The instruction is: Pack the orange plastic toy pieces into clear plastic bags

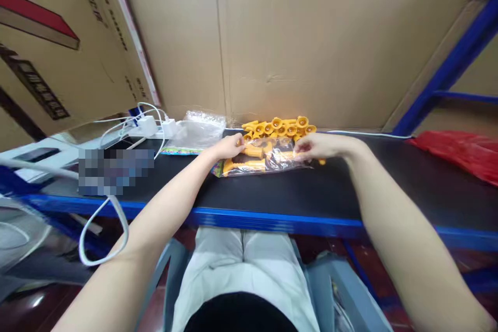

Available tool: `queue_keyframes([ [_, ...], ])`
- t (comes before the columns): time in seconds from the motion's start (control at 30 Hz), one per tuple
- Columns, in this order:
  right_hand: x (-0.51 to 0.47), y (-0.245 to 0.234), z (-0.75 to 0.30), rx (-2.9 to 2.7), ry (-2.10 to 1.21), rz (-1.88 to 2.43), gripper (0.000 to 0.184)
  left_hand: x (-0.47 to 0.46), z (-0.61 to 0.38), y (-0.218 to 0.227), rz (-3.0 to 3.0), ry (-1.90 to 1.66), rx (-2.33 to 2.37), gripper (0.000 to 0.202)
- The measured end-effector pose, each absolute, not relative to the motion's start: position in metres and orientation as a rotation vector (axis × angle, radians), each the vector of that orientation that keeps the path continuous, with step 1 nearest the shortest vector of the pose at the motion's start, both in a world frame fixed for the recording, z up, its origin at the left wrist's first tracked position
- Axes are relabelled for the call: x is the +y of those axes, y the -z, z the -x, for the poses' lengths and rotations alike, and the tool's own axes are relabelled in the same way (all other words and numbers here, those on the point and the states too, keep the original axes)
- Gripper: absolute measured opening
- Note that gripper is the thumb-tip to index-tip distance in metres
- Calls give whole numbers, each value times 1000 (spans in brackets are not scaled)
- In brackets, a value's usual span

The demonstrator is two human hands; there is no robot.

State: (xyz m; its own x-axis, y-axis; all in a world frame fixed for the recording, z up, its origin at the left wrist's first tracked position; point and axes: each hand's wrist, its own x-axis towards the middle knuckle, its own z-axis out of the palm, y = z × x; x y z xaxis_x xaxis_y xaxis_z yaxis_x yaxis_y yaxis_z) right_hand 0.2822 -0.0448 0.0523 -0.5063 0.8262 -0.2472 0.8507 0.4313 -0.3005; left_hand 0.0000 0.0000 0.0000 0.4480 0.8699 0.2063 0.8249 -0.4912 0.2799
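A clear plastic bag (272,165) lies on the black shelf top in front of me, with several yellow cone-ended plastic pieces (249,166) inside. My left hand (230,146) is closed on the upper left edge of this bag. At its right end, my right hand (311,146) has its fingers pressed together over a yellow piece at the bag; its exact grip is partly hidden. Just behind the bag sits a pile of loose yellow pieces (277,124), their round cupped ends facing me.
A stack of flat clear bags (194,135) lies left of the pile. White chargers and cables (148,125) stand farther left, and a white cable loop (120,218) hangs over the blue front edge (272,219). Red plastic (462,153) lies at right; cardboard (311,36) walls the back.
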Motion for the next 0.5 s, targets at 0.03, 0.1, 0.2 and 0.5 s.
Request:
queue_keyframes([
  [0.03,-44,-50,-278,2628,563,-1526,22,0,0,0,-2548,-486,1505,20],
  [0.1,-42,-47,-269,2683,511,-1518,18,0,1,0,-2537,-482,1506,20],
  [0.2,-42,-45,-262,2796,509,-1495,15,-1,0,-1,-2517,-478,1504,19],
  [0.5,-35,-37,-263,2932,767,-1516,17,-1,1,-2,-2464,-504,1486,17],
])
